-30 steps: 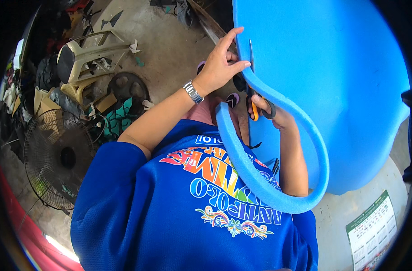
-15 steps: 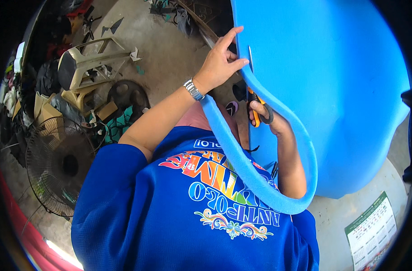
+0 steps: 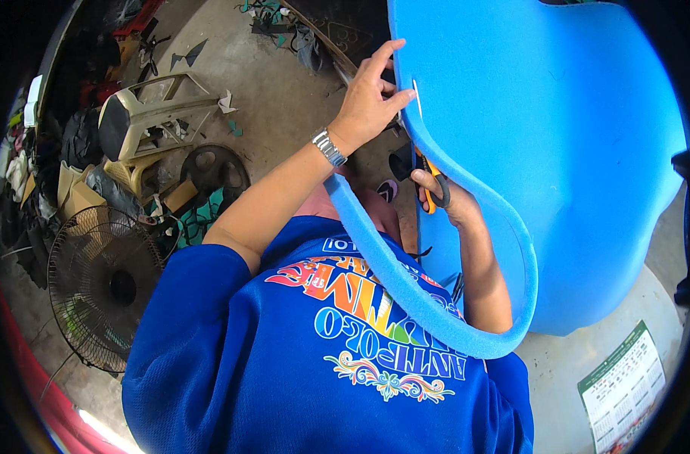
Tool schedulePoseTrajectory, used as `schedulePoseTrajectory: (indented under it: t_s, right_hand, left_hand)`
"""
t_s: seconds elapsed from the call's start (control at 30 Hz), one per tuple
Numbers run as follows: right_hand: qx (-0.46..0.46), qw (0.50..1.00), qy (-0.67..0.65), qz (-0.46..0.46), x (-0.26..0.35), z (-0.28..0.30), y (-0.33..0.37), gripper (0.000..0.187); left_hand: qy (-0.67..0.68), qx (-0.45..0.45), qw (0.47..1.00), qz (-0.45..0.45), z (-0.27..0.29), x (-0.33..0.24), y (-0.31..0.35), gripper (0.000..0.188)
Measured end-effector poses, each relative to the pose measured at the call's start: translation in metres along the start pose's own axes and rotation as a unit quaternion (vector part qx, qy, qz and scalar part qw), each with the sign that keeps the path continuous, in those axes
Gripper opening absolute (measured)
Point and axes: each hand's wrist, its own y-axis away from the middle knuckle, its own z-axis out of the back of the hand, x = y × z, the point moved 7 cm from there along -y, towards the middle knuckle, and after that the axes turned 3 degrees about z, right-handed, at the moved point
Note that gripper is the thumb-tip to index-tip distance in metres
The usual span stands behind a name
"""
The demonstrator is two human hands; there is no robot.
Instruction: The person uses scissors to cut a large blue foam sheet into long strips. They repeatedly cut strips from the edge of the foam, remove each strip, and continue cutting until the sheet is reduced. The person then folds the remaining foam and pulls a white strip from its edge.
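Blue foam sheet (image 3: 579, 166) on pale desk (image 3: 553, 378); left edge runs ahead, bulk lies right of left hand (image 3: 367, 106); thumb on edge, whether pinching cannot tell; right hand (image 3: 460, 206) closer in, closed round scissors (image 3: 432, 203), blades forward along edge; foam strip (image 3: 401, 293) loops round right forearm (image 3: 485, 265).

Blue foam sheet (image 3: 549, 144), looped strip (image 3: 401, 291), scissors (image 3: 431, 201)
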Motion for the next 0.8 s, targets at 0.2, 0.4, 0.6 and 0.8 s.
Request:
schedulePoseTrajectory:
  t_s: [0.2,0.4,0.6,0.8]
  right_hand:
    - [0.105,0.994,-0.015,0.001,0.019,-0.002,-0.012,0.051]
    - [0.035,0.999,-0.024,0.002,0.016,0.000,-0.018,0.046]
    - [-0.015,1.000,-0.005,0.023,0.012,0.010,-0.011,0.047]
    - [0.071,0.997,-0.011,-0.030,0.016,0.019,-0.023,0.049]
  left_hand:
    - [0.054,0.047,0.996,0.058,-0.008,0.005,0.009,0.084]
    - [0.052,0.048,0.995,0.066,-0.011,0.010,0.007,0.084]
    - [-0.012,0.021,0.999,0.021,-0.009,-0.001,-0.022,0.084]
    - [0.038,0.099,0.992,0.068,-0.016,0.001,-0.016,0.087]
